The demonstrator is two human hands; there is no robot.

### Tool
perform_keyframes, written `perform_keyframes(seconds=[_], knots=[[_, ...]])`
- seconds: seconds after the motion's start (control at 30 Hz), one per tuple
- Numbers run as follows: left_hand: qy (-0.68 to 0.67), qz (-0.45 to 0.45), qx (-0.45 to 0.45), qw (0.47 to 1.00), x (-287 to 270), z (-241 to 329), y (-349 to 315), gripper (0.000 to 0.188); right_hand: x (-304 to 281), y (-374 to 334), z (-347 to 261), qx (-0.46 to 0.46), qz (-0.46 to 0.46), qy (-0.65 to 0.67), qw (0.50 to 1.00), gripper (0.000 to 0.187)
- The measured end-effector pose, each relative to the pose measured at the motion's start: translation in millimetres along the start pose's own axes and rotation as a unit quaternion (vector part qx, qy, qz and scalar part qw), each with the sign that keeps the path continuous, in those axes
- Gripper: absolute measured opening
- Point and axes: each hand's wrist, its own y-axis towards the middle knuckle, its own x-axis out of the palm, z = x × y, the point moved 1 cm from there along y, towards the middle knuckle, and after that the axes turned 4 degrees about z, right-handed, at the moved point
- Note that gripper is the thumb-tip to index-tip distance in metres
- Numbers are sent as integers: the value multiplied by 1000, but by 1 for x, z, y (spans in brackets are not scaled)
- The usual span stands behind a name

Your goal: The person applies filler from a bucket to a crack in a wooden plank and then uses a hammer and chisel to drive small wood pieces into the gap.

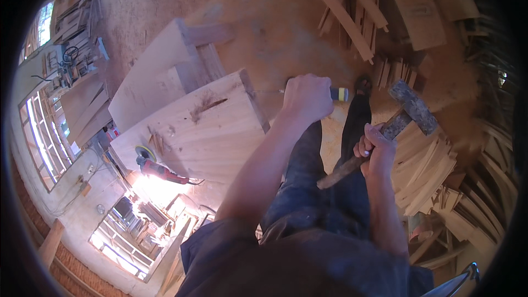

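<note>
My left hand [308,96] is closed in a fist around a hand tool with a yellow-and-dark handle [342,94]. Its thin shaft points left towards the end of a thick wooden board; whether the tip touches is unclear. My right hand [378,151] grips the wooden handle of a heavy, worn hammer [412,107], its block-shaped head raised at the right. The pale board [214,132] has a narrow slot near its end, with dark shavings around it. Beside it, farther off, stands another large wooden piece [151,69].
A red angle grinder [165,172] with a round disc lies at the board's near left. Loose planks [352,16] are stacked at the far right, and thin wooden pieces [423,168] are piled beside my right arm. Barred windows [47,135] line the left wall.
</note>
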Motion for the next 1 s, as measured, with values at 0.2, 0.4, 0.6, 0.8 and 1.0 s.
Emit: perform_keyframes(seconds=[0.2, 0.4, 0.6, 0.8, 1.0], knots=[[34, -69, -15, 997, 0, 7, 14, 22, -23, 22, 4, 89, -48, -228, 968, 21], [36, -48, -64, 996, 32, 1, 46, 23, -50, 19, 4, 134, -2, -172, 976, 24], [65, -71, -69, 993, 95, -31, 76, 26, -93, 17, -3, 163, 72, -145, 973, 23], [79, -132, -8, 988, 72, -4, 39, 23, -113, 12, -8, 152, 107, -141, 972, 22], [47, -106, 83, 990, 26, 42, -13, 22, -129, 27, 11, 189, 78, -102, 973, 22]])
